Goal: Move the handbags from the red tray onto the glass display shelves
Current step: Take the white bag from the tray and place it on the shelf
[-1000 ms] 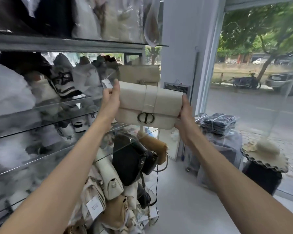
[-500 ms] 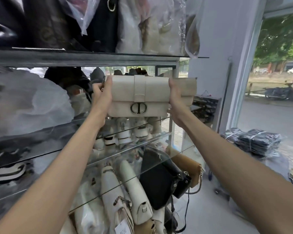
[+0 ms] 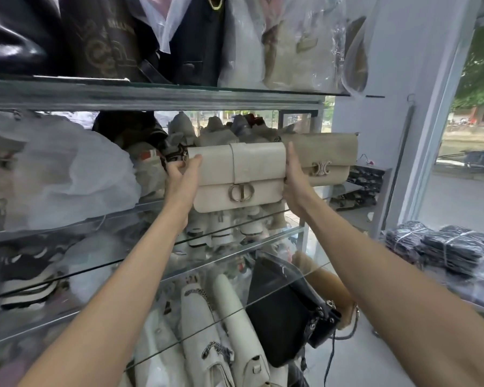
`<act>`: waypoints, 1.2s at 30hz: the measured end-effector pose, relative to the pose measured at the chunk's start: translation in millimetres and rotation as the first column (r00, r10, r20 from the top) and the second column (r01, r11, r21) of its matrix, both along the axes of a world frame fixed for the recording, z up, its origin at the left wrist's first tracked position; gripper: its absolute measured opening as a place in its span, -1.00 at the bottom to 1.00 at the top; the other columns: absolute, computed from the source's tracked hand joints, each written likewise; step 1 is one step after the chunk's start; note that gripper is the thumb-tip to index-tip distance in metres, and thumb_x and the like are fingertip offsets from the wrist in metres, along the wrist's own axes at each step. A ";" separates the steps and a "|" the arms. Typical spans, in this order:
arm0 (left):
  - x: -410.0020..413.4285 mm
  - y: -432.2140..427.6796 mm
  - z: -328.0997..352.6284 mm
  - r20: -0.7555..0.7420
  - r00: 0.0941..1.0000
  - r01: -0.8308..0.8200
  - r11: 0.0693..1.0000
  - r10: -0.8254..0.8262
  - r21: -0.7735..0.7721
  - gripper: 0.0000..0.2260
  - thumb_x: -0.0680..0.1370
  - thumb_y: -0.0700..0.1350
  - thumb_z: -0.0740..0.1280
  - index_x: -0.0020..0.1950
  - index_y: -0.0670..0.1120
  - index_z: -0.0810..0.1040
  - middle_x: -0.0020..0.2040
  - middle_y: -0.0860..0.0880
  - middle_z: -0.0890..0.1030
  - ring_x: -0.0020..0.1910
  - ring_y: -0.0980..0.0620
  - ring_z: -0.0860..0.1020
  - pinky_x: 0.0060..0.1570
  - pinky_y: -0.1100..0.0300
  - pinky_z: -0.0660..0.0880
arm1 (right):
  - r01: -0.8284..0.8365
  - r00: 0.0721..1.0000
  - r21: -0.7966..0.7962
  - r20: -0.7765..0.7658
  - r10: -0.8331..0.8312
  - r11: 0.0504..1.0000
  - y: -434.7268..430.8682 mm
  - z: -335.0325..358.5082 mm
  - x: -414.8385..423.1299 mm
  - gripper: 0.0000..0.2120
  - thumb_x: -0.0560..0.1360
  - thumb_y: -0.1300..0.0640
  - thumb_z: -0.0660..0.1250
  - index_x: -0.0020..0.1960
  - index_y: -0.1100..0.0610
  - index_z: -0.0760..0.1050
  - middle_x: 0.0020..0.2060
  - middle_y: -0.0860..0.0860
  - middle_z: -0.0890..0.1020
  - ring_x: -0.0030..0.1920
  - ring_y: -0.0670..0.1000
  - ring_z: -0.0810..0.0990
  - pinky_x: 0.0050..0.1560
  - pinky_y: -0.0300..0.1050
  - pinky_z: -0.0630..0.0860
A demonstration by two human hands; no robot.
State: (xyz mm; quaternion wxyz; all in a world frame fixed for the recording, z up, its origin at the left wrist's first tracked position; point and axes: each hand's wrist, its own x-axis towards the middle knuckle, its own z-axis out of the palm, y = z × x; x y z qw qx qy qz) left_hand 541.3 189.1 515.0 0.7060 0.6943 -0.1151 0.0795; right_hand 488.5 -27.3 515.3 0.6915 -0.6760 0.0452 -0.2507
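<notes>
Cream handbag (image 3: 239,177) gripped at both ends by hands (image 3: 182,175) (image 3: 293,177), beside beige handbag (image 3: 329,153).

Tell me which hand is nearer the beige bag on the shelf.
Right. The right hand is beside the beige bag; the left hand grips the cream handbag, farther off.

We hold both arms up and forward, hands level with each other, clasping one cream handbag (image 3: 241,177) between them.

Our left hand (image 3: 182,177) grips the bag's left end, with the thumb laid across its front and the fingers curled round behind. Our right hand (image 3: 294,178) grips the opposite end, thumb pointing up along the edge, fingers hidden behind. Both forearms are bare and stretched out, converging toward the hands, with the wrists nearly straight.
</notes>
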 end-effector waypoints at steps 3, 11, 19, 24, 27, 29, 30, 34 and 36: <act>1.9 -1.4 -7.1 -0.011 0.999 -0.032 0.999 0.032 -0.031 -0.53 0.48 0.31 0.25 0.29 0.10 0.36 0.28 0.05 0.50 0.21 0.01 0.50 0.28 -0.11 0.47 | 0.015 1.000 -0.043 -0.011 -0.015 0.999 1.4 -0.1 -1.6 -0.14 0.44 -0.59 0.00 0.52 -0.07 0.36 0.39 -0.05 0.54 0.35 -0.03 0.52 0.39 0.09 0.46; -10.9 -5.9 -5.5 -0.064 0.998 -0.032 0.992 0.025 -0.119 -0.59 0.36 0.41 0.22 0.08 0.22 0.38 0.23 0.03 0.51 0.18 -0.03 0.53 0.23 -0.16 0.50 | 0.135 0.978 -0.058 -0.152 -0.143 0.989 -0.6 -11.2 -0.1 -0.19 0.56 -0.47 -0.05 0.52 0.11 0.27 0.37 0.00 0.50 0.37 0.09 0.48 0.45 0.16 0.40; -9.8 -6.8 -8.3 -0.087 0.996 0.006 0.992 -0.017 -0.129 -0.36 0.25 0.51 0.23 0.25 0.27 0.35 0.35 0.02 0.43 0.27 -0.05 0.49 0.28 -0.17 0.47 | 0.012 0.983 -0.014 -0.181 -0.014 1.000 7.6 -10.3 11.0 0.11 0.33 -0.65 -0.01 0.64 0.06 0.15 0.53 -0.02 0.39 0.51 0.08 0.37 0.56 0.16 0.25; -2.7 -9.7 -14.5 -0.080 0.997 0.003 0.990 -0.015 -0.141 -0.35 0.26 0.49 0.26 0.28 0.30 0.32 0.40 0.02 0.39 0.31 -0.05 0.48 0.31 -0.17 0.46 | -0.001 0.986 -0.018 -0.170 -0.002 1.000 -0.1 -20.9 22.9 0.32 0.08 -0.72 0.03 0.67 -0.02 0.05 0.61 -0.04 0.26 0.59 0.06 0.25 0.59 0.22 0.16; -8.7 -9.6 -11.4 -0.075 0.997 -0.008 0.990 -0.003 -0.140 -0.36 0.29 0.46 0.26 0.31 0.25 0.31 0.39 0.01 0.40 0.30 -0.03 0.47 0.33 -0.12 0.44 | 0.012 0.987 -0.034 -0.159 -0.017 0.999 -5.5 -26.0 23.9 0.28 0.11 -0.72 0.01 0.66 -0.01 0.12 0.58 -0.03 0.33 0.56 0.07 0.30 0.58 0.22 0.20; -18.7 -11.8 -8.5 -0.053 0.997 -0.066 0.988 0.059 -0.141 -0.44 0.44 0.35 0.28 0.35 0.12 0.31 0.39 -0.03 0.39 0.28 -0.03 0.45 0.32 0.00 0.40 | 0.038 0.982 -0.001 -0.186 -0.037 0.999 -15.2 -36.4 35.7 0.33 0.09 -0.78 0.01 0.65 0.01 0.13 0.57 -0.02 0.34 0.54 0.09 0.33 0.56 0.24 0.24; -22.6 -13.0 -7.5 -0.027 0.992 -0.126 0.982 0.123 -0.137 -0.51 0.52 0.26 0.28 0.35 0.05 0.32 0.39 -0.06 0.39 0.28 -0.04 0.43 0.26 0.08 0.37 | 0.058 0.981 0.002 -0.185 -0.057 0.998 -12.7 -34.2 28.3 0.30 0.15 -0.76 0.04 0.64 0.05 0.14 0.56 0.02 0.36 0.52 0.11 0.36 0.54 0.24 0.27; -53.1 -21.8 -2.1 0.128 0.925 -0.339 0.929 0.358 -0.147 -0.66 0.59 0.03 0.28 0.31 -0.09 0.38 0.25 -0.02 0.41 0.27 -0.04 0.37 0.15 0.12 0.31 | 0.195 0.970 -0.053 -0.139 -0.201 0.979 -0.4 -20.6 -31.8 -0.39 0.64 -0.21 0.18 0.52 0.16 0.25 0.33 0.09 0.48 0.27 0.08 0.54 0.35 0.18 0.52; -73.1 -34.7 -1.8 0.166 0.928 -0.304 0.936 0.333 -0.175 -0.73 0.58 -0.02 0.25 0.25 -0.07 0.39 0.15 0.00 0.43 0.15 0.00 0.41 0.04 0.15 0.34 | 0.214 0.967 -0.068 -0.127 -0.221 0.975 -10.1 -21.9 -62.7 -0.60 0.69 -0.01 0.16 0.46 0.14 0.33 0.16 0.07 0.53 0.06 0.02 0.57 0.16 0.06 0.61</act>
